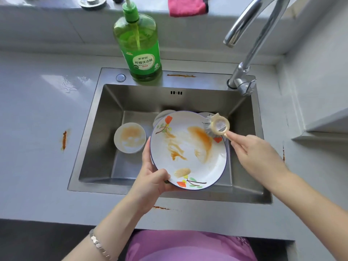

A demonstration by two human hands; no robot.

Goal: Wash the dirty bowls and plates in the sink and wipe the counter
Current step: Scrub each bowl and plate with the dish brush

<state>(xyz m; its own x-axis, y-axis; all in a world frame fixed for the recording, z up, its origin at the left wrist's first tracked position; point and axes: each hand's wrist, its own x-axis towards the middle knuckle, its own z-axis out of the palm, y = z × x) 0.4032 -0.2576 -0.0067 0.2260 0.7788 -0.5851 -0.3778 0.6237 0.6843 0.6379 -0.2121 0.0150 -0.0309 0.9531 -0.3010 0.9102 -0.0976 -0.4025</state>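
In the head view, the left hand (152, 182) is gripping the plate (188, 159) at its near-left rim, with the thumb lying on the upper face and the fingers curling underneath. It is holding the plate tilted above the sink (131, 98).

The right hand (252, 149) is pinching the brush (216, 127) by its short cream handle between thumb and forefinger, and the other fingers are folding in behind. The brush head is sitting at the plate's far-right edge. Its grey bristles are pointing down and left and seem to be touching the plate just beside the big orange smear (201, 138).

The smear is lying left of the brush and a little nearer, reaching toward the plate's middle. A streakier patch is showing further left, and a pale dab is showing by the near rim. The scrubbing stroke, I judge, is going to run from the far-right rim toward the left hand. The right hand is the nearer one for it, and the left is only steadying.

A dirty bowl (130, 137) is sitting on the sink floor, left of the plate and apart from it. More dishes (162, 114) are peeking out past the plate's far edge; I cannot tell how many.

The soap bottle (137, 46) is standing on the sink's back ledge. The tap (250, 34) is arching over from the right, well above the plate, with no water showing. A cloth (186, 7) is lying on the sill behind. Orange stains (64, 140) are marking the counter (37, 110) left of the sink. Nothing is standing between brush and smear.
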